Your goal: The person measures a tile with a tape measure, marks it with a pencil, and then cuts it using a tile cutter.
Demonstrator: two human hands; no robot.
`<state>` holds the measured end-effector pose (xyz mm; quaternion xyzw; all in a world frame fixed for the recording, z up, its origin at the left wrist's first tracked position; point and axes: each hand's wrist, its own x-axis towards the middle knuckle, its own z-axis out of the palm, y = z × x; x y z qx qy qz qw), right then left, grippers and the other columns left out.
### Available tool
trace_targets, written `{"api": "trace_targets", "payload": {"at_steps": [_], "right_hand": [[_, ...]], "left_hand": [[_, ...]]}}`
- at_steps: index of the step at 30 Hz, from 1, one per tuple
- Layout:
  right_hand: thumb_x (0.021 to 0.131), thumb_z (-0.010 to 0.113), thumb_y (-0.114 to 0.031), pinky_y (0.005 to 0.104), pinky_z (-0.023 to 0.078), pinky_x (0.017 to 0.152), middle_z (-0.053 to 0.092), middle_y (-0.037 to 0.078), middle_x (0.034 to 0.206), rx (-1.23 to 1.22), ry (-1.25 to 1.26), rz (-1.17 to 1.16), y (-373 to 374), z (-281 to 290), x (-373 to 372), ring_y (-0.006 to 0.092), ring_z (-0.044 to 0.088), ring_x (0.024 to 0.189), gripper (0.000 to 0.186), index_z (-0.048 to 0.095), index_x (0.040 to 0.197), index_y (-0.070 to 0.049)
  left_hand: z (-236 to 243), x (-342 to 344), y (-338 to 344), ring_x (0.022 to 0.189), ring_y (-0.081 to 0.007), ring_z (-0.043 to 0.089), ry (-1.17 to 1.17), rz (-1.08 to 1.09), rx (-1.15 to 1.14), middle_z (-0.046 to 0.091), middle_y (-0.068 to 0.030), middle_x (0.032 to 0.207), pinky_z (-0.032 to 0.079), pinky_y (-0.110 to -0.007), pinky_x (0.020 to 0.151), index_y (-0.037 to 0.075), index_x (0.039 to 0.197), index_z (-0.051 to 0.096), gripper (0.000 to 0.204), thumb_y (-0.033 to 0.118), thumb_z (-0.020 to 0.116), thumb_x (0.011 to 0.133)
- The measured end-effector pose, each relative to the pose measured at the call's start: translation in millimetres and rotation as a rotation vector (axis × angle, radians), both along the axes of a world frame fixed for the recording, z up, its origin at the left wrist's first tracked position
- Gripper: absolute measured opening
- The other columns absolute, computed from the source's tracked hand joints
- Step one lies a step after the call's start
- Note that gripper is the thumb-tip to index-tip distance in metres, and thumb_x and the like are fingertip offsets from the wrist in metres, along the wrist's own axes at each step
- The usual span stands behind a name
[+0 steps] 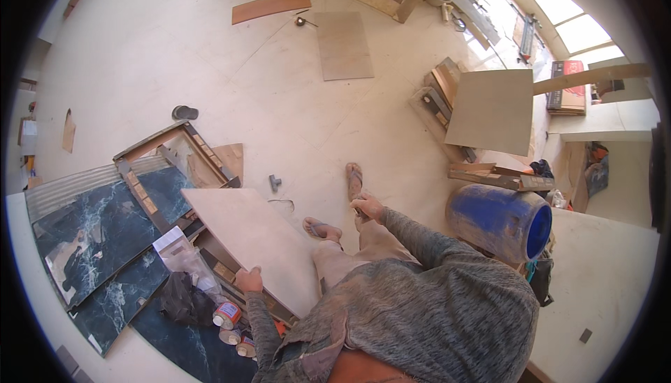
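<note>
At the left long edge of a pale board (255,243), the left grip (249,280) is closed on the rim, thumb uppermost. Out in front of the body, the right grip (369,207) has its fingers curled; a dark bit shows beneath them, but I cannot tell whether it is grasped. The board lies just left of the person's legs, partly covering a wooden frame (147,199). Left of it are dark blue marbled sheets (91,233), with a black bag (187,299) and cans (227,315) near the left forearm. Beyond the board, a grey fitting (275,183) and a dark shoe (185,112) lie on the floor (293,124). To the right, a blue drum (489,219) lies on its side, near a square panel (493,110). Farther off are a grey tile (344,46) and a reddish strip (271,8).
</note>
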<state>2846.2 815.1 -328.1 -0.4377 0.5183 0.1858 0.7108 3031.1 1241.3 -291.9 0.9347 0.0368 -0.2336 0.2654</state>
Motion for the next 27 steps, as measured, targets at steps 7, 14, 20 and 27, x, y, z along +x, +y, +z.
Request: {"api": "trace_targets", "payload": {"at_steps": [7, 14, 20, 27], "right_hand": [[0.080, 0.073, -0.021, 0.0342, 0.054, 0.057, 0.053, 0.000, 0.071, 0.117, 0.001, -0.014, -52.5, -69.8, 34.0, 0.0140, 0.056, 0.065, 0.020, 0.059, 0.089, -0.011], [0.081, 0.070, -0.024, 0.0374, 0.052, 0.071, 0.055, 0.000, 0.071, 0.356, 0.042, -0.185, -87.4, -120.0, 67.9, 0.0156, 0.057, 0.070, 0.016, 0.059, 0.081, -0.013], [0.081, 0.066, -0.032, 0.0398, 0.045, 0.086, 0.059, -0.001, 0.082, 0.537, -0.009, -0.419, -123.0, -133.2, 95.1, 0.0166, 0.057, 0.083, 0.017, 0.058, 0.084, -0.017], [0.080, 0.062, -0.034, 0.0371, 0.044, 0.079, 0.059, -0.001, 0.085, 0.591, -0.382, -0.800, -218.1, -139.8, 116.4, 0.0159, 0.056, 0.082, 0.016, 0.058, 0.083, -0.018]], "left_hand": [[110.2, 30.0, -116.4, 0.075, -0.0409, 0.068, -0.079, -0.263, 0.098, 0.068, -0.0263, 0.078, 0.051, -0.047, 0.070, -0.008, 0.080, 0.067, 0.027, 0.018, 0.072, 0.073], [271.0, 73.4, -284.0, 0.074, -0.0269, 0.072, 0.046, -0.342, 0.036, 0.073, -0.0210, 0.085, 0.053, -0.035, 0.068, -0.009, 0.095, 0.069, 0.027, 0.012, 0.065, 0.078], [367.7, 84.7, -428.1, 0.071, -0.0135, 0.064, 0.119, -0.223, -0.010, 0.073, -0.0106, 0.082, 0.052, -0.029, 0.067, -0.009, 0.095, 0.070, 0.024, 0.008, 0.065, 0.079], [408.5, 121.9, -516.8, 0.078, -0.0149, 0.064, 0.062, -0.314, -0.040, 0.070, -0.0086, 0.090, 0.052, -0.030, 0.073, -0.008, 0.104, 0.066, 0.030, 0.009, 0.064, 0.079]]}}
